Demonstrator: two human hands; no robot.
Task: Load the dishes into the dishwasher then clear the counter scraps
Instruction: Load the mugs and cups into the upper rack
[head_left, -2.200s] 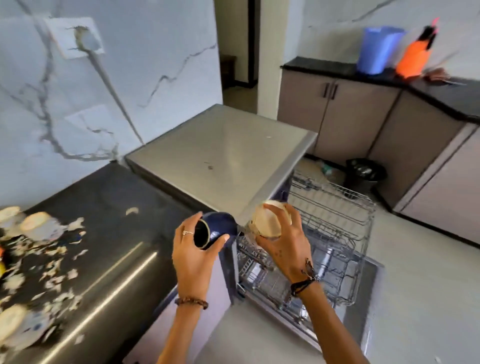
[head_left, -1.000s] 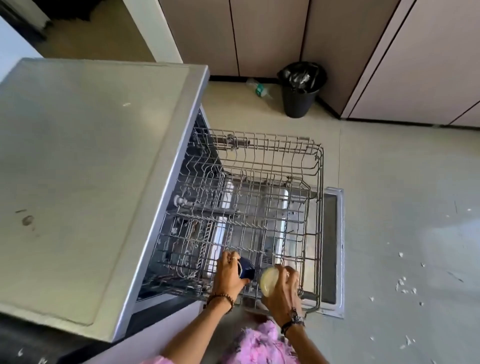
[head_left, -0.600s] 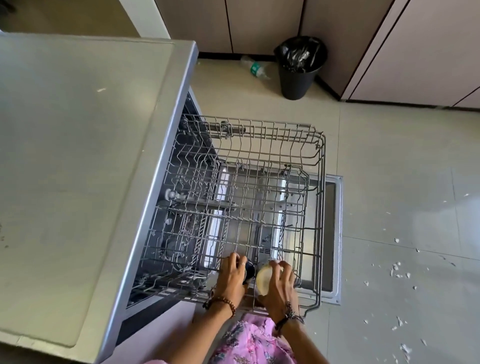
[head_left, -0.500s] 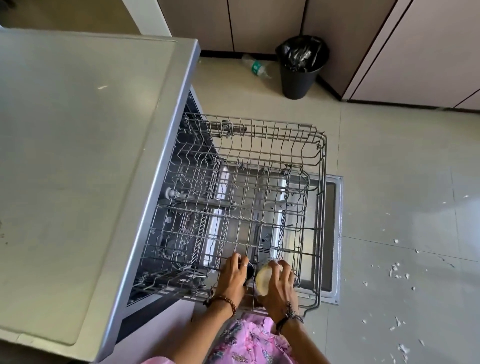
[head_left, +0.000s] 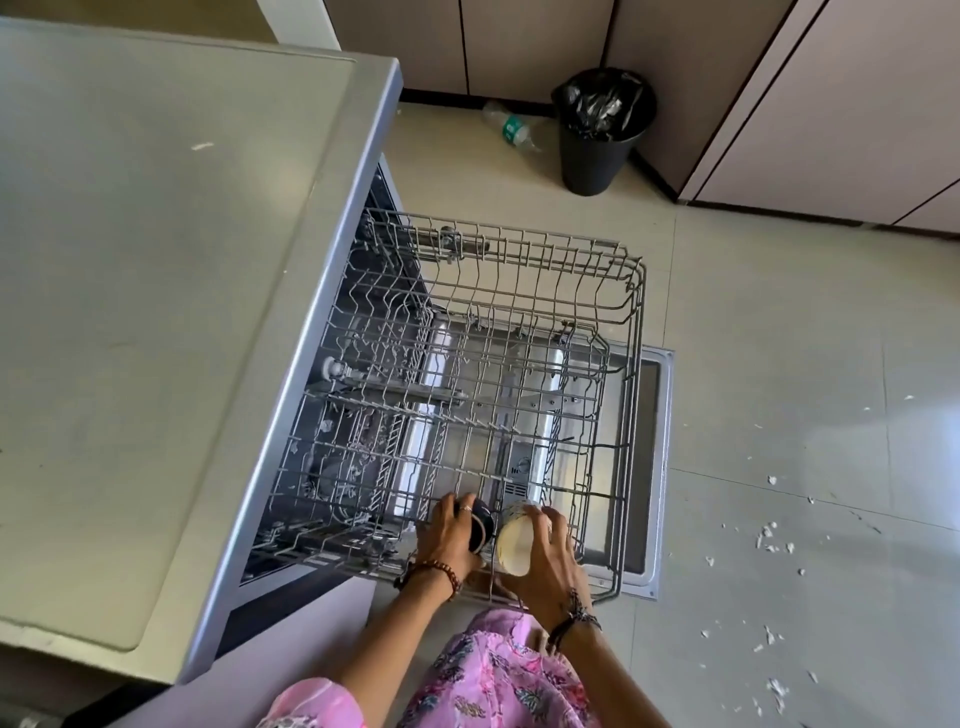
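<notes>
Head view, sole entry.

Upper rack (head_left: 631, 291): wire, drawn fully out over the open dishwasher door (head_left: 655, 467); bare apart from the two cups at its near edge.

Left hand (head_left: 449, 535): fingers clamped round a dark blue cup (head_left: 482, 522), tipped on its side, mouth toward the right, low among the near wires.

Right hand (head_left: 545, 556): fingers closed on a cream cup (head_left: 514, 543), likewise tilted, just beside the blue one.

Change: against the picture half a second back, both hands sit a touch lower and the cups lean further over; two seconds back the pair was carried at surface height beside the dishwasher top (head_left: 156, 260). Judgement: the first two dishes are at the point of being seated, not yet let go.

Also listed: black bin (head_left: 602, 130) by the cabinets, plastic bottle (head_left: 511, 127) lying beside it, white scraps (head_left: 769, 530) scattered on the floor at right. Counter scraps are out of view; that part of the task looks untouched.
</notes>
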